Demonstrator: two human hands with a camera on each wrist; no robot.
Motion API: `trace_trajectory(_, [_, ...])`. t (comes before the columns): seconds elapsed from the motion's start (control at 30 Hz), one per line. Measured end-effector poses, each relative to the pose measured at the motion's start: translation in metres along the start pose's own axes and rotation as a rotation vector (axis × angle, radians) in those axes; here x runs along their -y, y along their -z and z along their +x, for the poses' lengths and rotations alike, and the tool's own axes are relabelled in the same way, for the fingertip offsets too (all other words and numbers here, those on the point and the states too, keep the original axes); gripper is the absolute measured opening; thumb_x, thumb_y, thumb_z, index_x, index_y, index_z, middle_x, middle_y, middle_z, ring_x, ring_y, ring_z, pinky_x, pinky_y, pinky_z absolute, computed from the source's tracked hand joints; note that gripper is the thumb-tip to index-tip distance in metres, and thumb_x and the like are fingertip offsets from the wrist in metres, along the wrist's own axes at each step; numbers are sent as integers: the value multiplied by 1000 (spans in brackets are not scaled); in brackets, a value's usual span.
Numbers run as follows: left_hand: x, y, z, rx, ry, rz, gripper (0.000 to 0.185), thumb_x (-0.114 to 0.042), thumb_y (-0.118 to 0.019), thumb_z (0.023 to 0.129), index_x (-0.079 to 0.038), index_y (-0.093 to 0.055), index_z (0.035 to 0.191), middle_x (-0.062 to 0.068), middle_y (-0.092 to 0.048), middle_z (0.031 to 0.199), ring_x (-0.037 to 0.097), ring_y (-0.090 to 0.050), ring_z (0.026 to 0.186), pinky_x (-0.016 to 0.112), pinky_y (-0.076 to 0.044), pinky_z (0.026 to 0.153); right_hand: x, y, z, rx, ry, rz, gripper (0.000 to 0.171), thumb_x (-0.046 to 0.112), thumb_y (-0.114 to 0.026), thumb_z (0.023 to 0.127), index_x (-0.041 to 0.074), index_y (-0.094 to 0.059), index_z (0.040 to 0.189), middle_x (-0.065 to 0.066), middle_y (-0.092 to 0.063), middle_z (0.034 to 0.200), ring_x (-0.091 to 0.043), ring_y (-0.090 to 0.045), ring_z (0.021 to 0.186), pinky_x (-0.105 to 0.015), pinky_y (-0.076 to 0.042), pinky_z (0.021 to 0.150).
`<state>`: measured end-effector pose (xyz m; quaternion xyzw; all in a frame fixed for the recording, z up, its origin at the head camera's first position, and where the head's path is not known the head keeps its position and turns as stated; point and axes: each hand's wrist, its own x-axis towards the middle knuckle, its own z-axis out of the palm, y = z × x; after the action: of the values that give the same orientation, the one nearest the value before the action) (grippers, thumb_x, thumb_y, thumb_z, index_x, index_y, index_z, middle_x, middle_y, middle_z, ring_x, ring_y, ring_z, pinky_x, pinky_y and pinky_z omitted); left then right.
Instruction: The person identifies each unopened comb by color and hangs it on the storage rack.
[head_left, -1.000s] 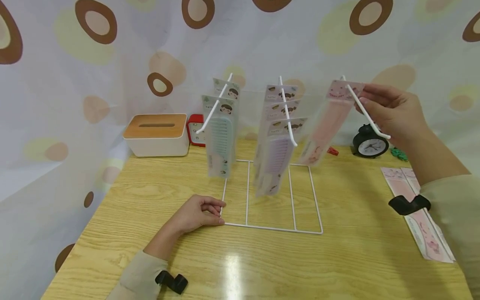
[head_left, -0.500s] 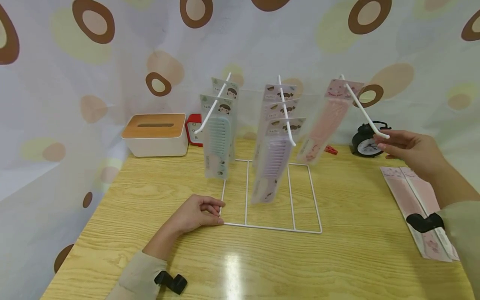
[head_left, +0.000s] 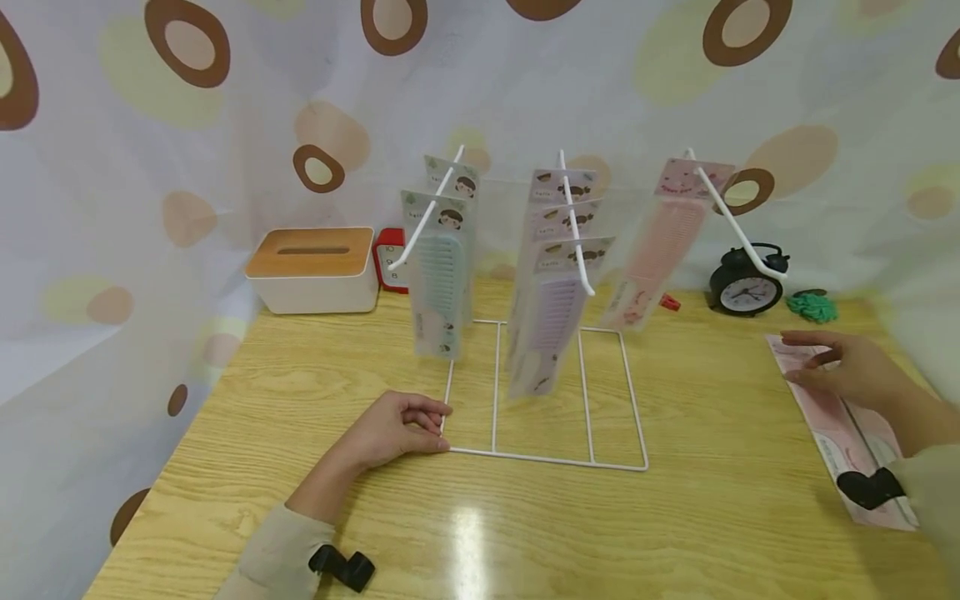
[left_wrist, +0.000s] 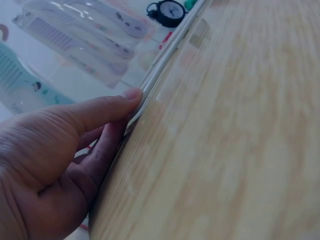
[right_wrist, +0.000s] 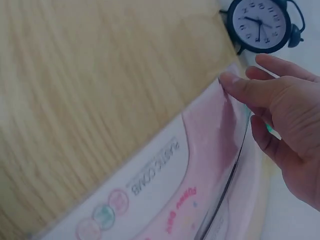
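Observation:
A white wire rack (head_left: 547, 457) stands mid-table with three slanted hooks. Green comb packs (head_left: 438, 283) hang on the left hook, purple ones (head_left: 551, 317) on the middle hook, and one pink pack (head_left: 652, 250) on the right hook. My left hand (head_left: 441, 427) pinches the near-left corner of the rack's base wire (left_wrist: 165, 55), thumb (left_wrist: 120, 100) laid along it. My right hand (head_left: 795, 357) is low at the right, fingers loose, its thumb (right_wrist: 235, 82) touching the top end of the pink comb packs (head_left: 847, 433) lying flat on the table (head_left: 300, 467); the pack's printed label (right_wrist: 165, 185) shows in the right wrist view.
A white tissue box with a wooden lid (head_left: 311, 267) and a small red clock (head_left: 388, 258) sit at the back left. A black alarm clock (head_left: 746, 290), a green clump (head_left: 810, 306) and a red clip (head_left: 667, 302) lie at the back right. A patterned curtain surrounds the table.
My right hand let go of the pink pack on the right hook and came down to the pink packs on the table. The left hand stayed put.

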<state>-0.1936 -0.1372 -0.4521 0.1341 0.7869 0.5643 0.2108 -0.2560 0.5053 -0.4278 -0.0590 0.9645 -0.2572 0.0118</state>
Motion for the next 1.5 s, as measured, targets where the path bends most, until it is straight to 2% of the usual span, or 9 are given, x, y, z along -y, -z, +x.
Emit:
trace_trajectory(0.07, [0,0,0,0,2,3,47,-9,-84,80,3,-67,122,9,-71,92,15,-67,83,23,-55,74,-3,0,-1,40,-21,-44,76,32,-82,84,1,-47,145,-18,-57,130,18,-46,80,-21,-49,61])
trace_trajectory(0.13, [0,-1,0,-1,1,3,47,-9,-83,81,3,-67,122,9,-71,93,15,-67,83,23,-55,74,-4,-1,-2,87,-42,-47,86,35,-82,84,2,-38,151,-29,-57,123,13,-48,77,-21,-46,62])
trace_trajectory(0.33, [0,-1,-1,3,4,3,46,-8,-83,81,3,-67,123,11,-70,94,15,-67,84,23,-55,74,10,-13,-1,159,1,-9,94,31,-85,80,5,-34,154,-11,-59,119,-10,-49,60,-26,-39,57])
trace_trajectory(0.43, [0,-1,-1,-1,5,2,47,-8,-83,81,4,-66,123,11,-70,94,15,-67,84,23,-55,74,20,-20,2,155,49,0,90,29,-87,78,2,-40,150,-16,-53,127,-10,-48,62,-26,-39,56])
trace_trajectory(0.83, [0,-1,-1,3,7,0,47,-8,-83,81,4,-67,123,11,-70,94,15,-66,84,23,-55,74,39,-26,7,279,99,-82,74,32,-89,74,10,-51,134,-6,-47,89,-8,-40,72,-26,-33,62])
trace_trajectory(1.03, [-2,0,-1,0,8,6,47,-8,-83,81,3,-67,123,10,-70,94,15,-66,84,23,-55,74,44,-30,2,225,69,-10,69,27,-89,76,0,-46,123,-8,-45,91,-8,-40,76,-25,-35,63])
trace_trajectory(1.33, [-3,0,-1,-4,1,-4,46,-7,-83,81,4,-67,123,9,-70,91,15,-66,83,23,-55,74,49,-25,-19,5,-25,284,18,20,-70,95,6,-62,105,11,-63,84,-5,-56,73,-23,-47,59])
trace_trajectory(1.4, [-2,-1,-1,-3,1,-5,46,-7,-83,81,4,-67,122,9,-70,91,15,-66,83,23,-55,74,61,-19,-26,-44,-7,431,8,14,-66,97,10,-65,104,14,-65,87,-2,-57,77,-19,-48,62])
trace_trajectory(1.5, [-2,0,-2,1,-3,0,46,-7,-83,81,4,-67,122,9,-70,91,15,-66,83,23,-55,74,87,-9,-36,-87,120,850,19,-3,-54,100,9,-67,106,8,-65,93,-4,-61,79,-18,-52,63])
